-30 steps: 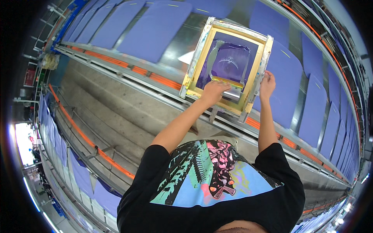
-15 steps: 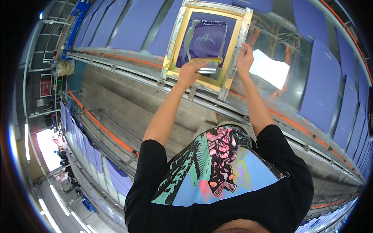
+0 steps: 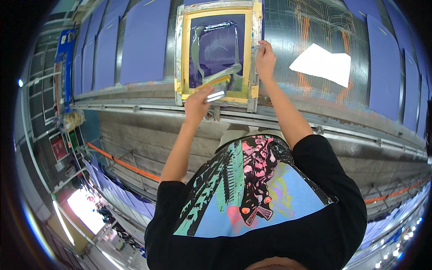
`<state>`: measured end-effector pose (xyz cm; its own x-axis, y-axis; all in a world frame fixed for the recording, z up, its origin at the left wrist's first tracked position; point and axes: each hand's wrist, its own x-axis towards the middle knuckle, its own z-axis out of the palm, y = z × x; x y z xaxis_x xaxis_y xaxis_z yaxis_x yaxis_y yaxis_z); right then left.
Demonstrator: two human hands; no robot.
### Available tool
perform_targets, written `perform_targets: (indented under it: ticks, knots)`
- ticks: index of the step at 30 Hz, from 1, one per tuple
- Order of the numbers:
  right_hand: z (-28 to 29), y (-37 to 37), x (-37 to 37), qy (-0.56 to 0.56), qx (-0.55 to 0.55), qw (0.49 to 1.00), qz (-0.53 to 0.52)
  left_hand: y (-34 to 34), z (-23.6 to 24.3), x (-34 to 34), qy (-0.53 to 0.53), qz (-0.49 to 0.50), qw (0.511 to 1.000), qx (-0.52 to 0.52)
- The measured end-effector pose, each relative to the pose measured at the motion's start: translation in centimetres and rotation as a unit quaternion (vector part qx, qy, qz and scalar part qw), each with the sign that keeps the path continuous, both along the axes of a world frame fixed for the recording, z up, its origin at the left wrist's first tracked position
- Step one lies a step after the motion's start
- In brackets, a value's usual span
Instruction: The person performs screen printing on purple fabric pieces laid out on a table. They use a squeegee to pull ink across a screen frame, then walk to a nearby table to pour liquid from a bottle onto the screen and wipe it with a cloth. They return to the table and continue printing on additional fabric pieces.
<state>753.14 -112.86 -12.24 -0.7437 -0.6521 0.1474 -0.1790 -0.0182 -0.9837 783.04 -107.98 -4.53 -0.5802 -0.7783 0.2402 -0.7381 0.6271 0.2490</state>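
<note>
A screen printing frame [image 3: 179, 58] with yellow-taped inner edges lies over a purple fabric panel. Its mesh bears a dark square area, with greyish-green ink [image 3: 195, 50] in streaks along the sides and a thicker ridge near the front. My left hand [image 3: 198, 105] grips a squeegee [image 3: 218, 95] with a silver holder and yellow blade edge. The squeegee sits slanted at the frame's near edge, right end farther away; whether it touches the mesh I cannot tell. My right hand [image 3: 265, 63] has its fingers closed on the frame's right side rail.
A white sheet [image 3: 325, 65] lies on the metal table [image 3: 315, 31] right of the frame, among orange marks. Purple panels [image 3: 144, 45] line the table on both sides. A metal rail [image 3: 324, 123] runs along the front edge. An orange strip [image 3: 130, 165] is at lower left.
The squeegee has shifted left across the frame and turned from nearly level to slanted, uncovering an ink ridge. My right hand stays at the frame's right side. The whole view has turned.
</note>
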Motion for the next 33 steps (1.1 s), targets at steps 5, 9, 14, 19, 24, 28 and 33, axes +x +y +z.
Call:
perform_targets:
  ticks: [5,9,14,19,24,28,33]
  knots:
    - [-2.0,-0.4,2.0,0.07,0.08,0.994,-0.024,0.7,-3.2,4.9,-0.132,-0.105,0.985,-0.013]
    - [-2.2,0.1,3.0,0.096,0.1,0.99,-0.033,-4.3,-1.9,3.1,-0.115,-0.115,0.985,-0.056]
    - [-2.0,1.8,4.3,0.137,0.102,0.984,-0.044,-16.5,3.1,-3.3,-0.062,-0.036,0.994,0.082]
    - [-1.9,0.0,3.9,0.126,0.101,0.986,-0.05,-22.4,0.4,-6.8,-0.039,-0.052,0.997,-0.038]
    - [-1.3,-4.3,2.2,0.116,0.12,0.985,-0.045,-19.1,-1.7,-3.5,-0.096,-0.087,0.99,-0.052]
    - [-0.6,-4.6,2.4,0.115,0.122,0.985,-0.05,-16.2,-0.2,-1.3,-0.076,-0.123,0.989,-0.028]
    - [0.1,-3.9,2.4,0.118,0.098,0.986,-0.069,-25.0,3.0,-7.7,-0.045,-0.005,0.996,0.081]
